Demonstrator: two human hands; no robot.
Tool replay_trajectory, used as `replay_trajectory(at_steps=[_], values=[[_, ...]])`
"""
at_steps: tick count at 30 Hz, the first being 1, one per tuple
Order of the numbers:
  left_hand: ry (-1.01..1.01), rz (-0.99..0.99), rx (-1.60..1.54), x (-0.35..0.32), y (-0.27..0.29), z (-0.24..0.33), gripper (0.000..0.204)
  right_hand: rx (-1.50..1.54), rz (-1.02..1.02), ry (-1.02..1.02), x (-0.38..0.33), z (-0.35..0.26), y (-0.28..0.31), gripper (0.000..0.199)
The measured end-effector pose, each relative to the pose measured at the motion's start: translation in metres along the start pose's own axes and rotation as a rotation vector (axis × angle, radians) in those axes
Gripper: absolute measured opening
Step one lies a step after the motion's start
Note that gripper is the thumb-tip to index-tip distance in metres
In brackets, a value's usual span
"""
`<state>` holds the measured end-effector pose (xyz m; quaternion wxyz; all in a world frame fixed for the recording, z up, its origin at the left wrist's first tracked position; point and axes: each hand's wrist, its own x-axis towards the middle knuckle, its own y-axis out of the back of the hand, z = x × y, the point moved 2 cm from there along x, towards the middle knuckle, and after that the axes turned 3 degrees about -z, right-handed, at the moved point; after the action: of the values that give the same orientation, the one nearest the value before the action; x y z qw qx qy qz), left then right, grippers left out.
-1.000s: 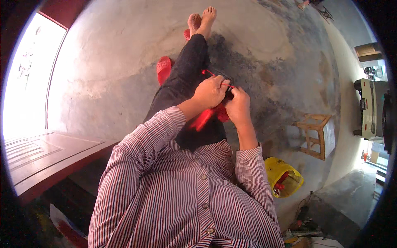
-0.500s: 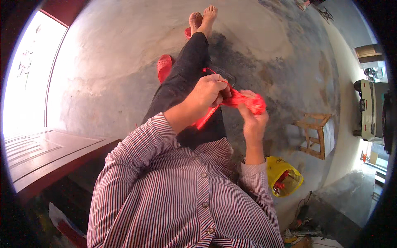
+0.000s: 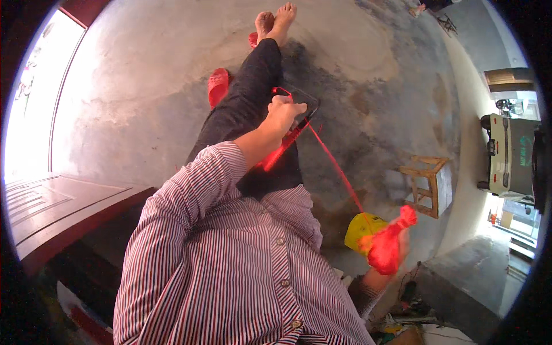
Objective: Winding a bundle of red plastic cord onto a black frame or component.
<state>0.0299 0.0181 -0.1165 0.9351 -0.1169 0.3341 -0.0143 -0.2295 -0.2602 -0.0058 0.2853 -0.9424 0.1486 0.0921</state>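
My left hand (image 3: 280, 117) is closed over my lap, pinching a red strand (image 3: 333, 161). Beneath it a red band-like piece (image 3: 276, 158) lies along my dark trousers, its weave too small to make out. A thin dark frame (image 3: 313, 109) shows just beyond my fingers. Far to the right, my right hand (image 3: 404, 247) is smeared by motion and holds a red bundle of strands (image 3: 386, 250). Between the two hands the strand stretches taut, slanting down to the right. The fingers of my right hand are mostly hidden behind the bundle.
A yellow bag (image 3: 357, 230) stands on the floor behind the red bundle. To its right is a wooden stool (image 3: 428, 187). Red slippers (image 3: 218, 86) lie by my outstretched legs. A panelled wooden door (image 3: 69, 207) is at the left, and a vehicle (image 3: 512, 155) stands at the far right.
My right hand has swung away to the lower right with the red bundle, drawing out a long strand. My left hand has shifted slightly left and up, still closed.
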Motion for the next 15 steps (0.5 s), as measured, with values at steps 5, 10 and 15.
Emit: replay_trajectory(at_steps=[5, 10, 15], values=[[0.049, -0.100, 0.167, 0.010, 0.004, -0.006, 0.070, -0.906, 0.260, -0.272, -0.012, 0.056, 0.048, 0.023], [0.036, -0.191, 0.119, 0.001, 0.013, -0.013, 0.068, -0.692, 0.325, -0.335, 0.018, 0.105, 0.036, 0.030], [-1.058, -0.272, 0.850, -0.087, 0.008, -0.009, 0.051, 0.159, 0.139, -0.364, 0.040, 0.114, -0.051, 0.053]])
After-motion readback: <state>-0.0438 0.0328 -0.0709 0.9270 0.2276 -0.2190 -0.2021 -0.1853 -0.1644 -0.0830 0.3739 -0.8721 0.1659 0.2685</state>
